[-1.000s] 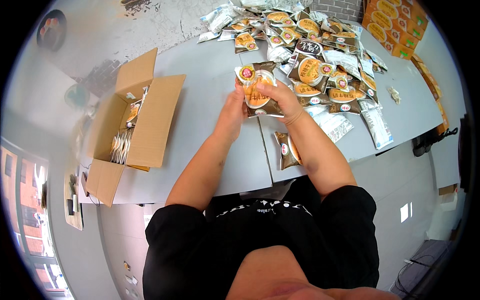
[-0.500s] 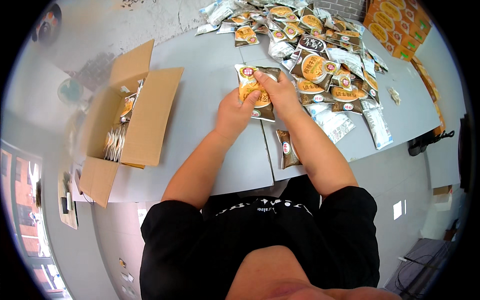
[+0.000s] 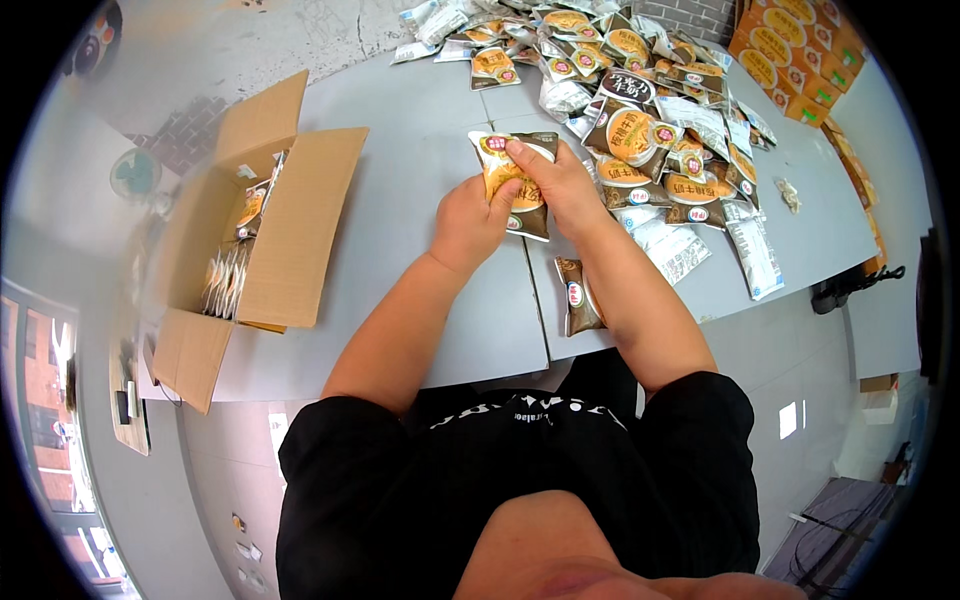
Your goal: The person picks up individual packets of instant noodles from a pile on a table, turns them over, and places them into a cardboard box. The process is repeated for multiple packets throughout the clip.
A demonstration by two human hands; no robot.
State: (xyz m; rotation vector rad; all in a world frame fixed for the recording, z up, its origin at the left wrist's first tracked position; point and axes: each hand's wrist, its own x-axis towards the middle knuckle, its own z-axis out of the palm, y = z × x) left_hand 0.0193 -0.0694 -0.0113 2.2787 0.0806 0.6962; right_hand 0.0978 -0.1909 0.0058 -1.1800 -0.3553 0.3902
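Observation:
A brown, white and orange milk pouch (image 3: pixel 521 205) is held over the middle of the table. My left hand (image 3: pixel 470 222) grips its lower left side, thumb across the front. From the right, my right hand (image 3: pixel 566 190) closes on it, thumb pressed near the top. The fingers behind the pouch are hidden. Under my right forearm lies another brown pouch (image 3: pixel 575 297), partly covered. A large heap of similar pouches (image 3: pixel 630 135) spreads over the far right of the table, some printed side up and some showing silvery white backs.
An open cardboard box (image 3: pixel 300 230) at the left has its flaps out and holds several pouches (image 3: pixel 228 280) standing in a row. Orange printed cartons (image 3: pixel 790 50) are stacked at the far right. A seam crosses the grey table (image 3: pixel 420 330).
Both hands keep their hold on the pouch, which has barely shifted. The view has tilted slightly; nothing has been let go or taken up.

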